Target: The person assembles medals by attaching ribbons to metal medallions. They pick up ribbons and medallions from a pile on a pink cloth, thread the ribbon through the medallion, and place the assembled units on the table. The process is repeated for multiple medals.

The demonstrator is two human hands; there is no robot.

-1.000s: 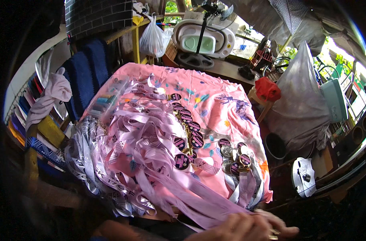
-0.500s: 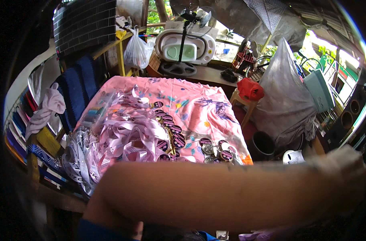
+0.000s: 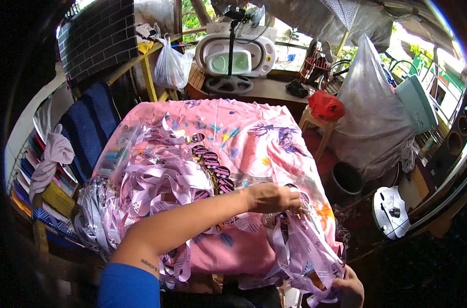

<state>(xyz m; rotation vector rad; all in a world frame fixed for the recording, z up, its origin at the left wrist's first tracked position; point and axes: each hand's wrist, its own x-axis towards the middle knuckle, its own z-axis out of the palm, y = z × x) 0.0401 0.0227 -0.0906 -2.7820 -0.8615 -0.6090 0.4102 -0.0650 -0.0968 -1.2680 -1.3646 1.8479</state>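
Note:
My left hand (image 3: 273, 198) reaches across the table on its blue-sleeved arm, its fingers curled down by a cluster of round medals (image 3: 280, 219) at the right. Just what those fingertips grip is hidden. Lavender printed ribbons (image 3: 300, 241) hang from that cluster over the table's near edge. Low on the right, my right hand (image 3: 350, 287) is closed on the lower part of these ribbons. A big heap of similar lavender ribbons (image 3: 151, 179) covers the left of the table. Dark round medals with pink lettering (image 3: 213, 163) lie in a row beside the heap.
A pink patterned cloth (image 3: 254, 138) covers the table. Plastic-wrapped ribbons (image 3: 97, 205) lie at its left edge. Beyond stand a fan base (image 3: 229, 84) and baby tubs (image 3: 264, 54). To the right are a stool with a red bag (image 3: 325, 107), a dark bucket (image 3: 346, 178) and a large covered bundle (image 3: 369, 118).
My left arm, stretched far right across the view, has drawn back to the medals at the table's right. My right hand has come into view holding ribbons. The view has shifted slightly.

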